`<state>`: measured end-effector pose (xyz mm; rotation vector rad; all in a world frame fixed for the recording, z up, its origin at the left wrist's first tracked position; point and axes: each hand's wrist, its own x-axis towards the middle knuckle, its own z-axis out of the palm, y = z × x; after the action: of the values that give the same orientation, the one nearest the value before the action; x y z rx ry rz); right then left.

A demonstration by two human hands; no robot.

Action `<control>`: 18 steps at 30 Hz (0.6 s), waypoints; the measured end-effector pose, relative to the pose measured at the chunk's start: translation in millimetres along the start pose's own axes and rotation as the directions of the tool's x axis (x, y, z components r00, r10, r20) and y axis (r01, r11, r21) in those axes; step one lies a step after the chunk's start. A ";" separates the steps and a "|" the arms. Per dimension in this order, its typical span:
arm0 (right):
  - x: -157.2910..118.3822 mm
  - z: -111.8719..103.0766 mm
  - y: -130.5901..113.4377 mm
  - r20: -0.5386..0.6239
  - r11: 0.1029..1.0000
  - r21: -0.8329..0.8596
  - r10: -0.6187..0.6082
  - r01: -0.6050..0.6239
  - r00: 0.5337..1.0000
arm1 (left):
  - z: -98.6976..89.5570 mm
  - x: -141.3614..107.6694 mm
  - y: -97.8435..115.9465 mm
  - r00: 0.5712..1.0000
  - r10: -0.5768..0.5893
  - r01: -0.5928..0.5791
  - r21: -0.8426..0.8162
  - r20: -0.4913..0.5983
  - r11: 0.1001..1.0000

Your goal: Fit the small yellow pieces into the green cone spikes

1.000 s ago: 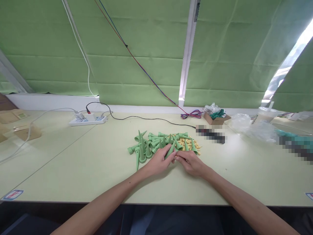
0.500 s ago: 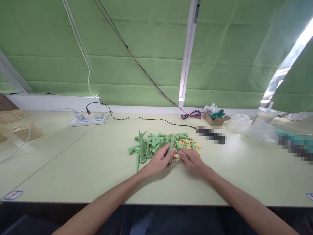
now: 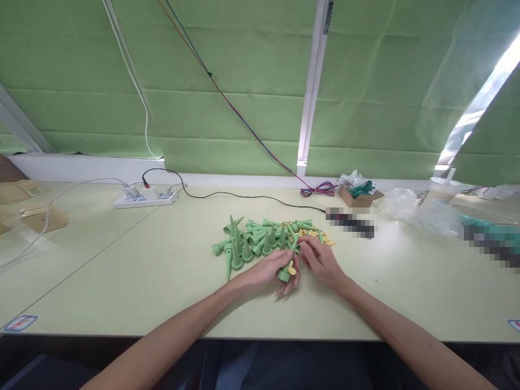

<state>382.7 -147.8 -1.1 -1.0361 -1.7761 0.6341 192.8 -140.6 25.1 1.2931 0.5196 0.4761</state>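
L hand [image 3: 273, 266] gripping green spike [image 3: 285, 274] mid-shaft, yellow pc [image 3: 291, 268] showing nr base; R hand [image 3: 324, 261] hovering nr tip, hold unclear.

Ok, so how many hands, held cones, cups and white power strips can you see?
Left hand and right hand: 2
Held cone: 1
Cup: 1
White power strip: 1
Total: 5

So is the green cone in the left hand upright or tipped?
Tilted. The green cone slants in the left hand, its tip right of its base.
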 end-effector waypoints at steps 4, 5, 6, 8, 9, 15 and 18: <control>1.4 2.9 -1.1 0.013 0.991 0.119 0.060 -0.061 0.998 | -2.0 2.9 -4.8 0.998 -0.012 0.014 -0.028 0.066 1.000; 1.7 3.5 -2.0 0.018 0.986 0.153 0.070 -0.072 0.997 | -2.0 3.4 -5.1 0.997 -0.016 0.019 -0.032 0.081 0.999; 2.0 4.0 -3.1 0.024 0.979 0.187 0.079 -0.083 0.997 | -1.9 3.7 -5.1 0.996 -0.022 0.025 -0.031 0.091 0.999; 2.8 4.6 -5.6 0.033 0.962 0.253 0.099 -0.104 0.995 | -1.1 3.9 -4.4 0.994 -0.033 0.034 -0.014 0.102 0.999; 3.2 4.6 -6.8 0.040 0.952 0.285 0.108 -0.115 0.993 | -0.5 3.9 -3.9 0.994 -0.037 0.037 0.001 0.103 0.999; 6.7 3.1 -10.2 0.077 0.902 0.394 0.159 -0.176 0.984 | 6.1 0.9 -2.2 1.000 -0.010 0.010 0.175 -0.001 0.985; 8.0 1.3 -10.6 0.066 0.897 0.402 0.169 -0.181 0.983 | 9.5 -1.2 -2.0 0.991 0.075 -0.025 0.404 -0.107 0.914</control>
<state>376.1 -146.2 10.4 -0.9013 -1.4943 1.0869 197.6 -149.1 25.1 1.6834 0.7132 0.5084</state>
